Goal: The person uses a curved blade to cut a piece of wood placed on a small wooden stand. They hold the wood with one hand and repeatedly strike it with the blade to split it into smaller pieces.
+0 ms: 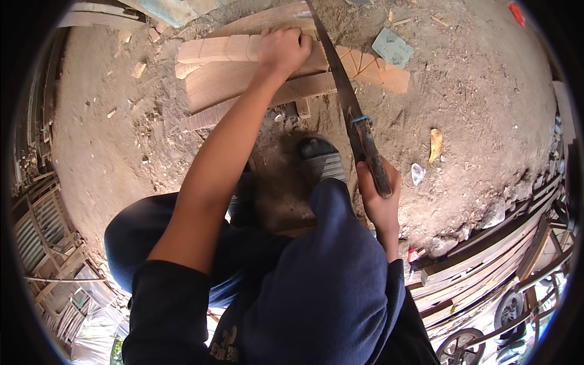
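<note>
A handsaw with a long dark blade and a worn handle is in my right hand, the fingers closed round the handle. Its blade points away from me and crosses a long wooden piece. Cross lines mark the left part of that piece; slanted lines show on its right end. My left hand is closed on the piece, left of the blade, pressing it on wider boards. Whether the teeth are in the wood cannot be made out.
A green flat card or box lies beyond the piece's right end. Wood chips, a yellowish leaf and a clear plastic scrap litter the dirt floor. My sandalled foot is close below the boards. Stacked planks line the right side.
</note>
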Available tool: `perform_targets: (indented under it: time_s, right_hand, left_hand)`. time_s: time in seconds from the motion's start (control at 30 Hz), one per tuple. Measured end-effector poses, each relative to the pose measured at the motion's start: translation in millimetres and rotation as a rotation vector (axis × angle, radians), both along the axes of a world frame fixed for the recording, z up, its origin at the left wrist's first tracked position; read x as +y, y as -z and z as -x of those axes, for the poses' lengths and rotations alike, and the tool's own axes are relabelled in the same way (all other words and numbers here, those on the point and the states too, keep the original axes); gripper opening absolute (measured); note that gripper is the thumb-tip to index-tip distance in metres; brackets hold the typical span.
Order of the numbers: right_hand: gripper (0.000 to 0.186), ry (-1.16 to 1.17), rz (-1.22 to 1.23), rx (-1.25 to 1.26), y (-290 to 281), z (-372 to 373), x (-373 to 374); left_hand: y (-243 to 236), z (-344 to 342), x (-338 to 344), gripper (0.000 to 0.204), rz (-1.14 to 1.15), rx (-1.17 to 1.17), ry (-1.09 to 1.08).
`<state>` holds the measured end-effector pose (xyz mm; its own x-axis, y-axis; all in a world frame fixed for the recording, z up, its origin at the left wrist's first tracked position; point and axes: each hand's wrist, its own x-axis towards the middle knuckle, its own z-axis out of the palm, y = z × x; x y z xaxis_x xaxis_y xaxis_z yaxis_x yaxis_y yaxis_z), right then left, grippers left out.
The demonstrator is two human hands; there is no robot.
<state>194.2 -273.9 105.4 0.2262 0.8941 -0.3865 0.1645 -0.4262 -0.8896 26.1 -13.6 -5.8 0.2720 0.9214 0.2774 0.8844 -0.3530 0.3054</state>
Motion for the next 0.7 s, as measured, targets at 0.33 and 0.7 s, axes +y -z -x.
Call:
perform_targets:
  time_s: [0.33, 0.7]
  right_hand:
    - [0.016, -0.031, -0.049, -0.006, 6.0, -7.9, -8.0]
    - [0.015, -0.082, -0.013, -0.047, -12.2, -28.6, -23.0]
  left_hand:
    - [-5.6, 1.0, -1.0, 0.026, 0.011, -0.060, 0.098]
    - [-227.1, 50.3, -122.5, 0.023, 1.600, -0.141, 1.010]
